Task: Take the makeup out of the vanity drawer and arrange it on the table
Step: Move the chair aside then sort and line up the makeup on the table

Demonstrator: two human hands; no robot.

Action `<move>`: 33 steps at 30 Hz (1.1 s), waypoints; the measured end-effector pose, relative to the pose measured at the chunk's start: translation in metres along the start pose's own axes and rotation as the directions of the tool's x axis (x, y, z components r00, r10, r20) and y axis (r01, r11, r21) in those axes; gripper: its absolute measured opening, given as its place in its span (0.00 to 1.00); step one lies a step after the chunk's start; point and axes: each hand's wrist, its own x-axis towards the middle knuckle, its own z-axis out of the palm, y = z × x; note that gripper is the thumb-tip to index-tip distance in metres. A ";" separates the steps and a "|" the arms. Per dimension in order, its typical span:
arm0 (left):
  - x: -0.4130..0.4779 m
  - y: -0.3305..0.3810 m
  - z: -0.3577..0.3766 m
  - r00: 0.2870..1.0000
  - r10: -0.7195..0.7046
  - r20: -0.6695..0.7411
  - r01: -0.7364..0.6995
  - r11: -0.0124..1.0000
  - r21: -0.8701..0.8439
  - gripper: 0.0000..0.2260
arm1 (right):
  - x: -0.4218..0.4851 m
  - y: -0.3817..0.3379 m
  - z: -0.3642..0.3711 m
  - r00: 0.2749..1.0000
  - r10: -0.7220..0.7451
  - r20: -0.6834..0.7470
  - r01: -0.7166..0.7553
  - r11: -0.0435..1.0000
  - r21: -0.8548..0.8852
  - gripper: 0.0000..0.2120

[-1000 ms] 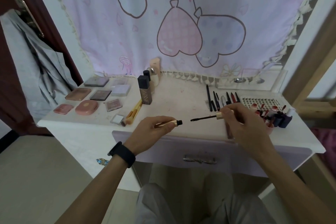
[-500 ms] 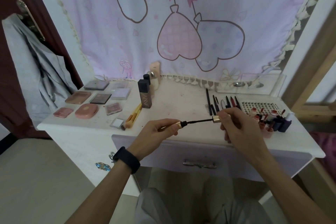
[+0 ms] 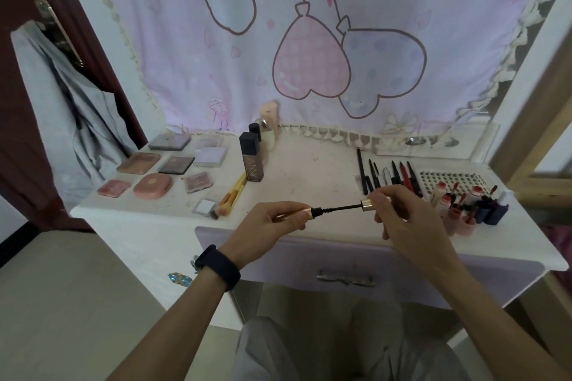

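My left hand (image 3: 272, 224) grips a gold mascara tube (image 3: 305, 213), held level over the front edge of the white vanity table (image 3: 309, 170). My right hand (image 3: 402, 219) pinches the gold cap of the mascara wand (image 3: 349, 206), whose black brush tip sits in the tube's mouth. The lilac drawer (image 3: 278, 260) below is shut, its metal handle (image 3: 345, 278) showing. Palettes and compacts (image 3: 173, 164) lie in rows at the left.
A dark foundation bottle (image 3: 252, 158) and yellow brushes (image 3: 233, 195) stand mid-left. Several pencils (image 3: 390, 175) lie in a row at right, beside a lash card (image 3: 448, 181) and lip products (image 3: 470, 204). A grey garment (image 3: 62, 108) hangs on the door at left.
The wand was apart from the tube a second ago. My right hand has brought it leftward and its brush has entered the tube's mouth. The camera has tilted slightly.
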 end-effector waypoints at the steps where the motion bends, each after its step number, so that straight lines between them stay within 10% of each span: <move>1: 0.001 -0.001 -0.002 1.000 -0.002 -0.016 0.001 1.000 -0.013 0.13 | 0.002 0.001 -0.001 1.000 0.009 -0.024 -0.009 1.000 -0.005 0.07; 6: 0.008 -0.010 -0.012 0.986 -0.055 -0.158 0.040 0.994 -0.097 0.10 | 0.006 0.001 0.002 0.983 0.138 -0.119 -0.101 0.957 0.273 0.05; 11: 0.024 -0.018 -0.009 0.946 -0.202 -0.251 0.129 0.951 -0.281 0.08 | 0.014 -0.004 0.011 0.883 0.453 0.125 -0.369 0.503 0.782 0.05; 14: 0.038 -0.022 -0.004 0.938 -0.280 -0.206 0.173 0.890 -0.422 0.08 | 0.018 -0.002 0.018 0.870 0.453 0.195 -0.410 0.443 0.797 0.08; 22: 0.097 -0.016 0.011 0.912 -0.359 -0.200 0.292 0.908 -0.299 0.10 | 0.046 0.009 0.029 0.940 0.334 -0.068 -0.322 0.936 0.139 0.09; 33: 0.170 -0.020 0.039 0.888 -0.381 -0.257 0.433 0.881 0.191 0.08 | 0.111 0.026 0.044 0.965 0.241 -0.104 -0.257 0.788 -0.559 0.13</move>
